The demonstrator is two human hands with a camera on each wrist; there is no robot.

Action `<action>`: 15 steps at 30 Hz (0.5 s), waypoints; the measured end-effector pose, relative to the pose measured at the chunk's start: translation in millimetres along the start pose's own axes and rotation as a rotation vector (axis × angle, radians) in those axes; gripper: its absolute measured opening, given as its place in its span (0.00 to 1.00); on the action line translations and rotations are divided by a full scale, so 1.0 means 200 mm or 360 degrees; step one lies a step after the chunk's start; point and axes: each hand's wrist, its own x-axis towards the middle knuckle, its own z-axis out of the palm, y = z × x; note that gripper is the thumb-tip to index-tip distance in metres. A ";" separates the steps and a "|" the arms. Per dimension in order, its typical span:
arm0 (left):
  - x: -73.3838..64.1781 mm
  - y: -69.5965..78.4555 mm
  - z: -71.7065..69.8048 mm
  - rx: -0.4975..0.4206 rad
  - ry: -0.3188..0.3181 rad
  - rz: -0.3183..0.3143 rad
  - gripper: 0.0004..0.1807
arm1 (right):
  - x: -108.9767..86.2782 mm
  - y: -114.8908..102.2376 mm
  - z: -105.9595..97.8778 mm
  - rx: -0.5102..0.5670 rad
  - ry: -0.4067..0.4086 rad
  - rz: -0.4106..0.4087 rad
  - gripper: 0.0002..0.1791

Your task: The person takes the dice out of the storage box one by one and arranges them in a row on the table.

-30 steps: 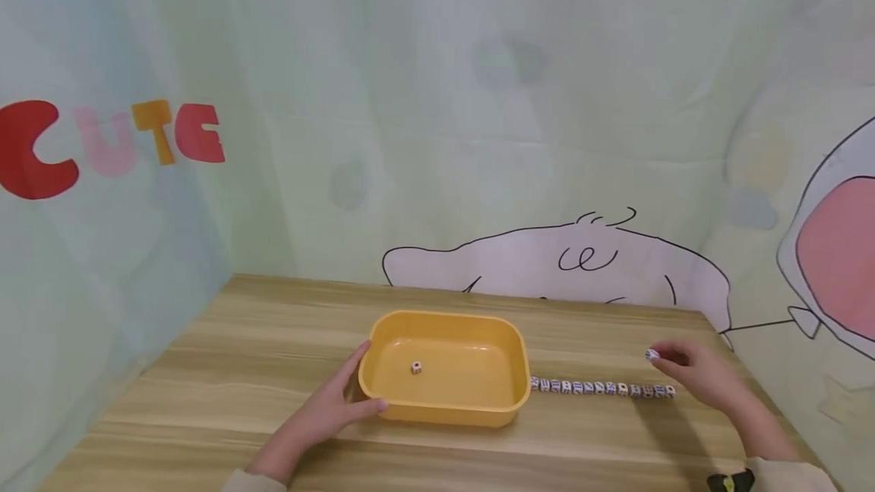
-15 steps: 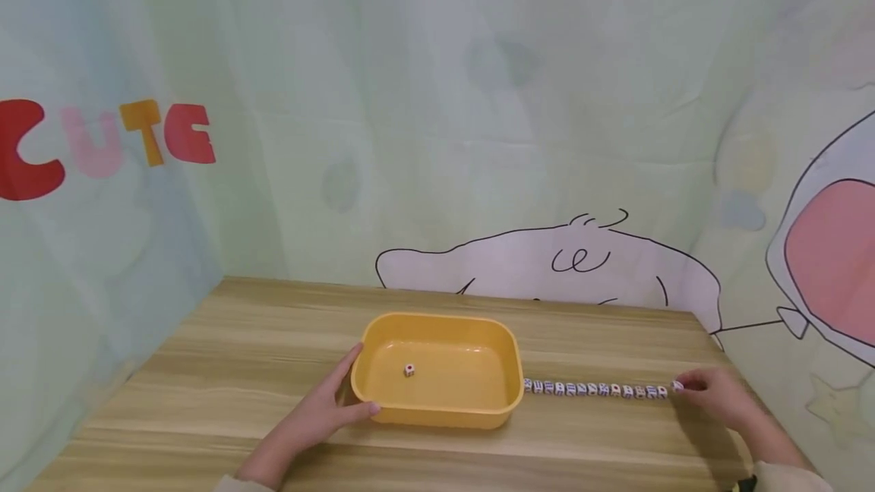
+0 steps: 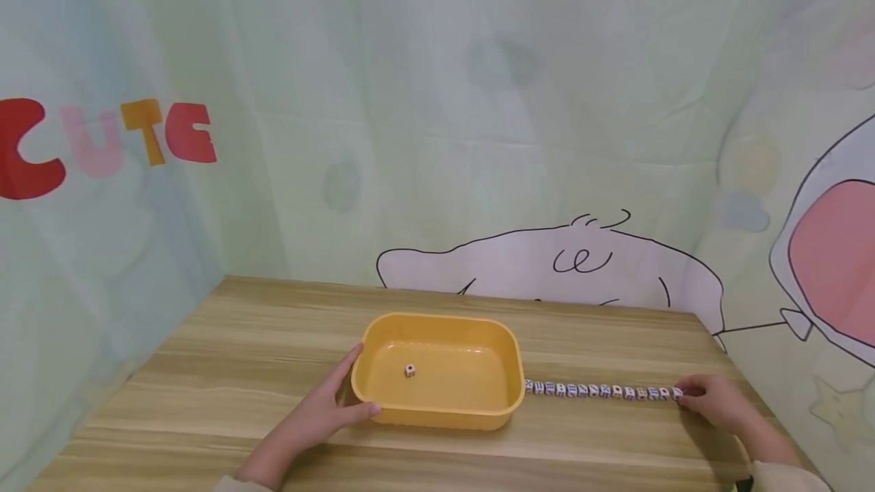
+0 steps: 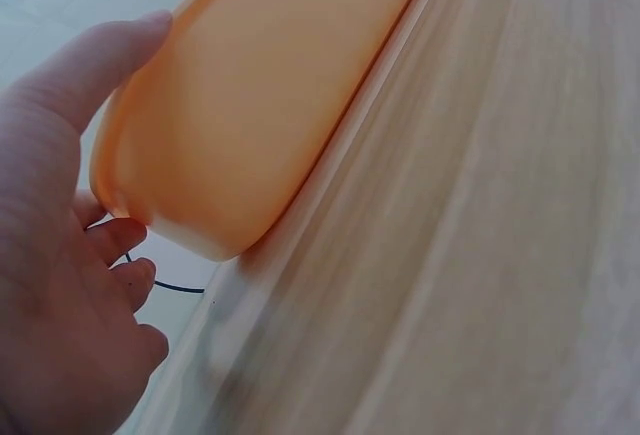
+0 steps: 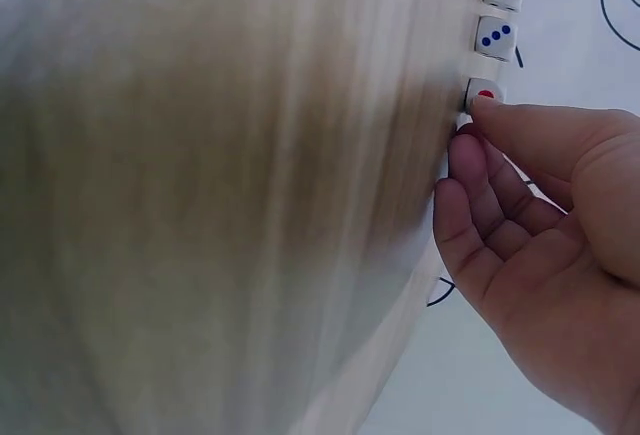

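Note:
My left hand (image 3: 317,410) grips the left end of a yellow plastic tray (image 3: 451,417), its thumb at the near rim. In the left wrist view the thumb and curled fingers (image 4: 125,240) lie around the end of the tray. One white die (image 3: 410,370) lies inside, red pip up. From the tray's right side runs a straight row of white dice (image 3: 594,392). At its right end my right hand (image 3: 718,403) pinches the last die (image 5: 484,93) between thumb and fingertips, down on the wood. Its near face shows a red pip in the right wrist view.
The wood-grain table (image 3: 225,370) reaches back to a printed curtain (image 3: 437,135) with a cartoon drawing and coloured letters. The curtain also borders the table's left and right sides. The right hand is close to the table's right edge.
My right hand has brought the die down from above the row and moved it left against the row's right end. The left hand keeps its hold on the tray.

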 end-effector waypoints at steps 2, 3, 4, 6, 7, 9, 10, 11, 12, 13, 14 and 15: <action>-0.01 0.00 -0.01 0.0007 0.0003 -0.0007 0.56 | 0.00 0.00 0.00 0.0005 0.0003 -0.0011 0.10; -0.01 0.00 -0.01 0.0010 0.0005 -0.0010 0.56 | 0.00 -0.01 0.01 0.0004 0.0003 -0.0016 0.10; -0.01 0.01 -0.01 0.0016 0.0007 -0.0012 0.57 | 0.00 -0.01 0.01 0.0004 0.0000 -0.0020 0.11; -0.01 0.01 -0.02 0.0021 0.0010 -0.0016 0.57 | 0.01 -0.02 0.00 -0.0002 -0.0003 -0.0025 0.13; -0.02 0.01 -0.02 0.0024 0.0013 -0.0018 0.57 | 0.01 -0.02 0.00 -0.0003 -0.0005 -0.0026 0.14; -0.02 0.01 -0.02 0.0027 0.0020 -0.0013 0.57 | 0.01 -0.03 -0.02 -0.0011 0.0000 -0.0038 0.18; -0.01 0.01 -0.02 0.0026 0.0022 -0.0009 0.57 | 0.01 -0.04 -0.03 -0.0010 0.0002 -0.0050 0.19; -0.01 0.01 -0.02 0.0022 0.0023 -0.0003 0.57 | 0.01 -0.06 -0.04 -0.0019 0.0026 -0.0071 0.19; -0.01 0.01 -0.01 0.0019 0.0022 0.0004 0.57 | 0.01 -0.07 -0.06 -0.0027 0.0045 -0.0092 0.19; -0.01 0.01 -0.01 0.0017 0.0021 0.0011 0.57 | 0.00 -0.10 -0.07 -0.0042 0.0073 -0.0113 0.19; -0.01 0.01 -0.01 0.0015 0.0020 0.0019 0.56 | 0.00 -0.13 -0.08 -0.0067 0.0103 -0.0141 0.19; 0.00 0.01 0.00 0.0009 0.0015 0.0025 0.56 | -0.01 -0.16 -0.09 -0.0086 0.0130 -0.0163 0.19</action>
